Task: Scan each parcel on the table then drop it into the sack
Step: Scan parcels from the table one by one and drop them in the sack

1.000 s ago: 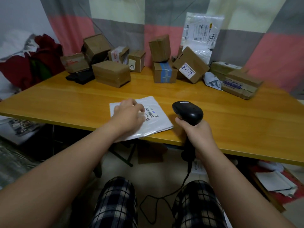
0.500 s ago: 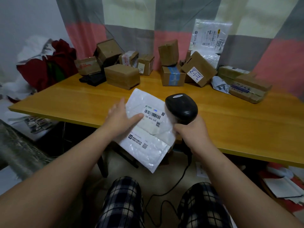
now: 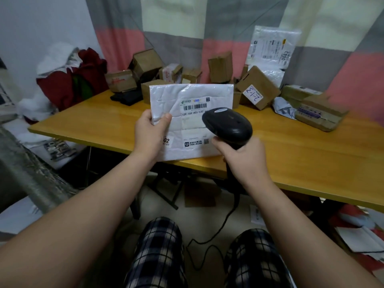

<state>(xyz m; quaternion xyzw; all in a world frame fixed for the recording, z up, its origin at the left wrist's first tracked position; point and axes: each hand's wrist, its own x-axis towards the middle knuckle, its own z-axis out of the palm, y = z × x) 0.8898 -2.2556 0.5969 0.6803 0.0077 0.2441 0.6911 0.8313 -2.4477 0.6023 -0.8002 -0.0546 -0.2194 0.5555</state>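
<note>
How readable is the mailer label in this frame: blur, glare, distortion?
Head view, centre: dim, soft room light; white mailer label sharp, 159-159-A03-030 legible, no glare over the barcode; scanner covers the label's right end. Head view, edges: wide-angle stretch on the forearms; boxes at the back slightly soft.

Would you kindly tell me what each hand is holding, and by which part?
The left hand pinches the white padded mailer envelope at its left edge; the right hand grips the black handheld barcode scanner by its handle.
</note>
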